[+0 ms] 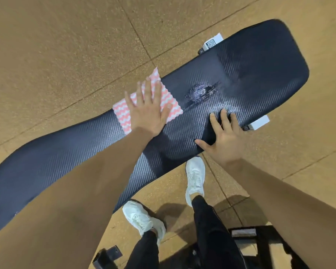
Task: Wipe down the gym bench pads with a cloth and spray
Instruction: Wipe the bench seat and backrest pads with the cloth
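Observation:
A long black bench pad [250,74] with a woven texture runs diagonally from lower left to upper right. A torn, shiny patch [200,92] marks its middle. My left hand [146,111] lies flat, fingers spread, pressing a pink-and-white wavy-patterned cloth [122,111] onto the pad's far edge. My right hand [223,136] rests on the near edge of the pad, thumb on top and fingers spread over the surface. No spray bottle is in view.
The floor [66,45] is tan rubber tile with seams. White bench feet [260,122] [212,42] stick out from under the pad. My two white shoes [195,175] [142,218] stand beside the bench. A black metal frame [260,241] sits at the lower right.

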A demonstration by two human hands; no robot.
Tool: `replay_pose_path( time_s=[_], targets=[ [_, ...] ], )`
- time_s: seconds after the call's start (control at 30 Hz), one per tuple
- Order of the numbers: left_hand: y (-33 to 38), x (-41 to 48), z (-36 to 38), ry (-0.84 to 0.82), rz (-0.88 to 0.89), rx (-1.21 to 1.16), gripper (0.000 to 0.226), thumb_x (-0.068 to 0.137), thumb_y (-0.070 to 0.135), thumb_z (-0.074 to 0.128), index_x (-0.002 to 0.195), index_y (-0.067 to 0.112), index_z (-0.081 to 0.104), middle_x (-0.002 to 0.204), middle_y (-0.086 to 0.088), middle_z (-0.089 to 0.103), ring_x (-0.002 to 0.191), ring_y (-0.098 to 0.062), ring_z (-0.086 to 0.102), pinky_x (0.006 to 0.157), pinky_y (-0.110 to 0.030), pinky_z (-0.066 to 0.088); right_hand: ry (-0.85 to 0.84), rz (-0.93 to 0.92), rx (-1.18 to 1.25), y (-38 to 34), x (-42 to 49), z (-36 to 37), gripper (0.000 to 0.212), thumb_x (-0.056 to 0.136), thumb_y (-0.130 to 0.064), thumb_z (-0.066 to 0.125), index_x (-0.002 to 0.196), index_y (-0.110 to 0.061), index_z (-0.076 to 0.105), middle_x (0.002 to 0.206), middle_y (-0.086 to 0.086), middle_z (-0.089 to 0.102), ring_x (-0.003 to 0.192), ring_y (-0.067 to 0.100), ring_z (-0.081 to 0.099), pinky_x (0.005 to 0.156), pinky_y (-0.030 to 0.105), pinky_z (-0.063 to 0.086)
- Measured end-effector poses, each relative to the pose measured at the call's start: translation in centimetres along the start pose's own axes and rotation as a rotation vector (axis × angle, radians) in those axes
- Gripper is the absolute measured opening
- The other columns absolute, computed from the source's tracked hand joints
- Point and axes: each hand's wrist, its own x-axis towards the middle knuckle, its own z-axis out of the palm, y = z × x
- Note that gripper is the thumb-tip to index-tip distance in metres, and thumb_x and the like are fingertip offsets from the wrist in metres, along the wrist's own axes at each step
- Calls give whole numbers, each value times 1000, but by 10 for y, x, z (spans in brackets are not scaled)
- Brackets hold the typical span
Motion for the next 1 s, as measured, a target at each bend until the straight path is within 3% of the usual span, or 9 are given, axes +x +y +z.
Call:
replay_pose_path(
  time_s=[0.1, 0.2, 0.37, 0.5, 1.0],
  targets=[
    [34, 23, -2, -3, 30, 16, 75, 103, 64, 5, 163, 22, -10, 172, -10, -7, 158, -38, -3, 120, -71, 4, 10, -96, 63, 25, 7, -7, 73, 89, -64, 59, 149, -25, 47, 159, 3, 40, 145, 31, 36, 113, 50, 42],
    [61, 40, -2, 5, 52, 40, 75, 103, 64, 5, 163, 20, -11, 172, -11, -9, 158, -38, -4, 120, -71, 4, 26, -159, 86, 49, 22, -14, 63, 93, -53, 60, 146, -19, 51, 157, 2, 42, 143, 28, 37, 112, 51, 41],
    [96, 63, -3, 29, 77, 50, 76, 104, 62, 7, 163, 18, -12, 171, -12, -11, 157, -39, -5, 120, -70, 2, 40, 83, 83, 87, 58, -27, 95, 86, -75, 52, 157, -17, 27, 167, 11, 16, 154, 34, 10, 125, 50, 11],
    [123, 79, -5, 41, 93, 59, 77, 103, 62, 7, 162, 17, -12, 171, -13, -11, 157, -38, -5, 121, -69, 2, 9, 134, 87, 119, 80, -37, 106, 81, -85, 44, 160, -22, 16, 169, 10, 6, 156, 33, 1, 126, 50, 6],
    [222, 132, -17, 49, 148, 57, 80, 101, 66, 4, 163, 16, -12, 170, -15, -13, 156, -41, -11, 121, -69, 2, -101, -18, 153, 161, 89, -48, 92, 88, -69, 55, 161, -28, 17, 169, -4, 8, 156, 20, -2, 126, 42, 21]
  ],
)
